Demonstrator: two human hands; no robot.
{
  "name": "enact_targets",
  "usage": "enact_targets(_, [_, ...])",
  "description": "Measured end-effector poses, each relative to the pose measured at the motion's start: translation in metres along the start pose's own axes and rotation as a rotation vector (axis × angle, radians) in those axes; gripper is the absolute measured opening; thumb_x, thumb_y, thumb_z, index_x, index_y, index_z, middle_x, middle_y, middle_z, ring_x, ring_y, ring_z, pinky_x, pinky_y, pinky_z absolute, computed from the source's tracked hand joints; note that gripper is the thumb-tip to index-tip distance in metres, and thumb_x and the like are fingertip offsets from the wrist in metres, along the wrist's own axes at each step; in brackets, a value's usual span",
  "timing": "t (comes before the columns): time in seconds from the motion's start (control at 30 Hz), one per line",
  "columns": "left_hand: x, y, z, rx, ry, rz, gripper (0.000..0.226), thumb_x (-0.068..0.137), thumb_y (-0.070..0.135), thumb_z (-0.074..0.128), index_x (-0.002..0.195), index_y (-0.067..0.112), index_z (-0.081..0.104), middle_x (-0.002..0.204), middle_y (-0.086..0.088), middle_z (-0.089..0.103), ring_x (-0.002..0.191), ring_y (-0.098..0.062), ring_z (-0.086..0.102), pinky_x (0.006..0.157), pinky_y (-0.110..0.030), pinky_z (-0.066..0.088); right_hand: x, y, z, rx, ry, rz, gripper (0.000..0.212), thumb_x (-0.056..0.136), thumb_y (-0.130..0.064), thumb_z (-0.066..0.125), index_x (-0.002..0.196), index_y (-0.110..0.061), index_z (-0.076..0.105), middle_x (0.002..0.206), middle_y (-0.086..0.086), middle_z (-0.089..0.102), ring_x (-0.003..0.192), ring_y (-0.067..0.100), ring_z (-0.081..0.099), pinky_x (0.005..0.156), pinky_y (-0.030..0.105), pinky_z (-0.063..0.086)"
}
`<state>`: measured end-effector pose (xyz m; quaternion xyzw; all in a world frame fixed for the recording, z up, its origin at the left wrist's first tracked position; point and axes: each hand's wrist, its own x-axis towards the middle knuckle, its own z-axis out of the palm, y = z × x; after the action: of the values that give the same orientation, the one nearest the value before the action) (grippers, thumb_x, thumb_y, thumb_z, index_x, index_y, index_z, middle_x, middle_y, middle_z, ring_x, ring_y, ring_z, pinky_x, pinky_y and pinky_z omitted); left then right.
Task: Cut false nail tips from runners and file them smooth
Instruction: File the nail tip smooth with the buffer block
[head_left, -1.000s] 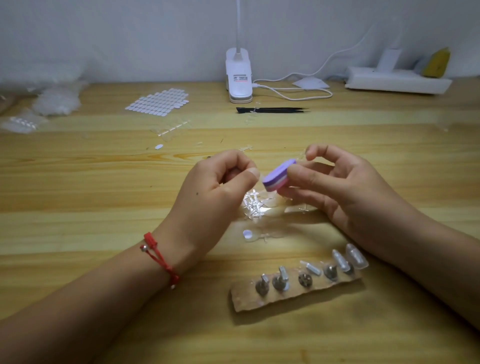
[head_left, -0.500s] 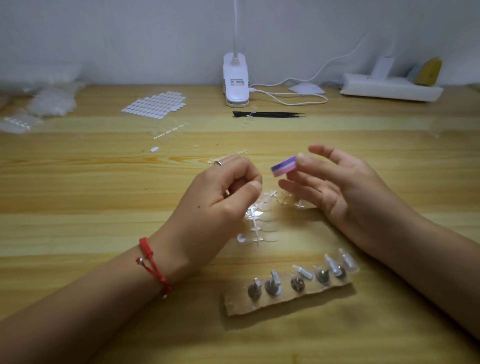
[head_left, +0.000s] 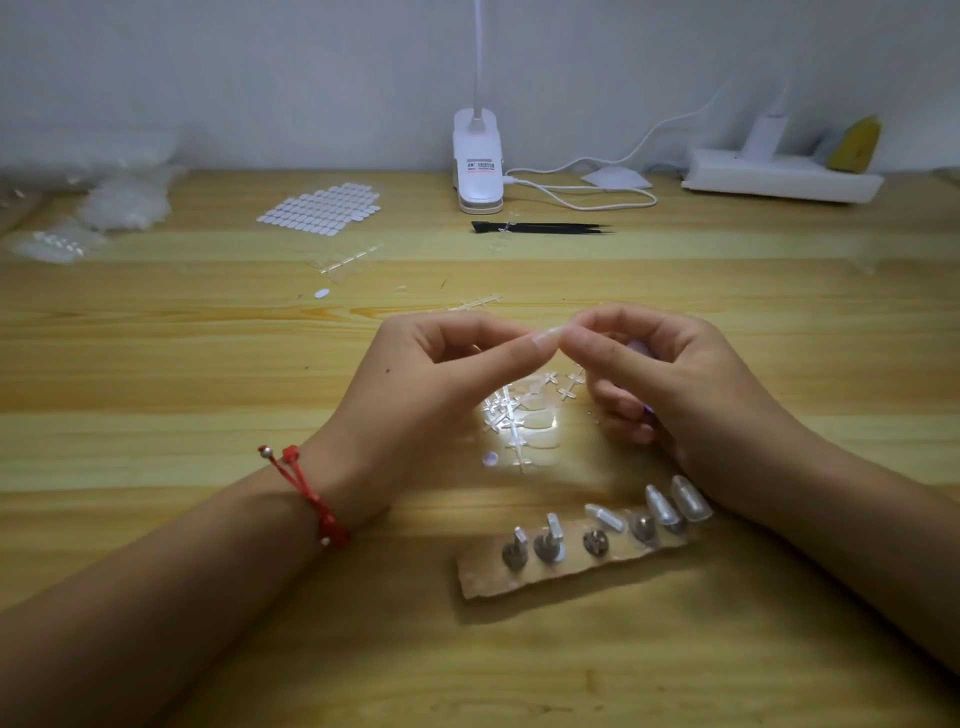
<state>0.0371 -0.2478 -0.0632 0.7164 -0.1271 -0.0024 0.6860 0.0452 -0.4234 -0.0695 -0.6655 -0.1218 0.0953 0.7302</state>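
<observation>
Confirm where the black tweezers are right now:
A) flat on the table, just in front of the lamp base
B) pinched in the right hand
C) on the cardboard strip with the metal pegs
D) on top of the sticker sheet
A: the tweezers lie flat on the table, just in front of the white lamp base.

The right hand (head_left: 691, 395) curls round a purple file (head_left: 647, 410) and hides nearly all of it; only slivers of colour show between the fingers. Where its fingertips meet those of the left hand (head_left: 441, 384), the clear nail tip (head_left: 554, 330) pinched there is too blurred and small to show its shape. The lamp (head_left: 478, 156) loses its neck at the top edge, and its label is unreadable.
</observation>
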Motion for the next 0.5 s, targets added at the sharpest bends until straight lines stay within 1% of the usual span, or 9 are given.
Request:
enact_targets(0.07, [0.0, 0.001, -0.001, 0.01, -0.012, -0.016, 0.016, 0.079, 0.018, 0.071, 0.086, 0.004, 0.074, 0.051, 0.015, 0.059, 0.048, 0.007, 0.05, 0.05, -0.001, 0.035, 0.0, 0.0, 0.0, -0.015, -0.017, 0.008, 0.019, 0.067, -0.037, 0.075, 0.079, -0.022, 0.074, 0.051, -0.006, 0.039, 0.041, 0.004, 0.033, 0.037, 0.015, 0.03])
enact_targets(0.13, [0.0, 0.002, -0.003, 0.088, -0.021, 0.02, 0.014, 0.076, 0.024, 0.073, 0.081, 0.011, 0.075, 0.058, 0.005, 0.065, 0.054, 0.004, 0.052, 0.054, -0.006, 0.039, 0.0, -0.001, -0.001, -0.017, -0.048, 0.02, 0.019, 0.067, -0.04, 0.074, 0.078, -0.024, 0.075, 0.049, -0.007, 0.04, 0.04, 0.003, 0.033, 0.036, 0.015, 0.031])
enact_targets(0.2, [0.0, 0.002, -0.006, 0.338, -0.02, 0.175, 0.013, 0.075, 0.03, 0.076, 0.076, 0.017, 0.074, 0.061, -0.003, 0.062, 0.057, 0.001, 0.049, 0.055, -0.012, 0.037, 0.0, -0.003, -0.002, -0.031, -0.09, 0.038, 0.017, 0.071, -0.042, 0.073, 0.076, -0.026, 0.075, 0.049, -0.007, 0.04, 0.039, 0.003, 0.033, 0.036, 0.014, 0.031])
enact_targets(0.27, [0.0, 0.004, -0.009, 0.565, -0.001, 0.366, 0.015, 0.076, 0.03, 0.077, 0.076, 0.017, 0.07, 0.062, 0.002, 0.052, 0.058, -0.005, 0.046, 0.056, -0.015, 0.034, 0.0, -0.006, -0.003, -0.075, -0.147, 0.045, 0.015, 0.077, -0.043, 0.07, 0.073, -0.029, 0.074, 0.051, -0.003, 0.039, 0.04, 0.004, 0.032, 0.036, 0.014, 0.031])
enact_targets(0.37, [0.002, 0.012, -0.014, 0.763, -0.016, 0.559, 0.023, 0.076, 0.032, 0.078, 0.087, 0.015, 0.068, 0.072, 0.003, 0.051, 0.062, -0.014, 0.05, 0.059, -0.02, 0.037, -0.001, -0.011, -0.004, -0.126, -0.209, 0.079, 0.019, 0.081, -0.043, 0.062, 0.072, -0.031, 0.073, 0.059, 0.009, 0.036, 0.044, 0.007, 0.031, 0.038, 0.013, 0.032])
enact_targets(0.43, [0.004, 0.017, -0.017, 0.805, -0.076, 0.619, 0.025, 0.077, 0.033, 0.078, 0.092, 0.016, 0.07, 0.076, 0.002, 0.055, 0.064, -0.017, 0.052, 0.059, -0.023, 0.039, -0.002, -0.013, -0.004, -0.137, -0.239, 0.094, 0.02, 0.082, -0.044, 0.063, 0.071, -0.03, 0.072, 0.066, 0.012, 0.033, 0.044, 0.007, 0.03, 0.039, 0.013, 0.031])
enact_targets(0.5, [0.004, 0.021, -0.02, 0.775, -0.135, 0.608, 0.025, 0.076, 0.034, 0.078, 0.093, 0.017, 0.072, 0.077, 0.001, 0.058, 0.066, -0.018, 0.053, 0.059, -0.024, 0.04, -0.002, -0.014, -0.005, -0.142, -0.261, 0.097, 0.02, 0.081, -0.044, 0.064, 0.069, -0.03, 0.072, 0.069, 0.012, 0.033, 0.044, 0.006, 0.03, 0.039, 0.013, 0.031])
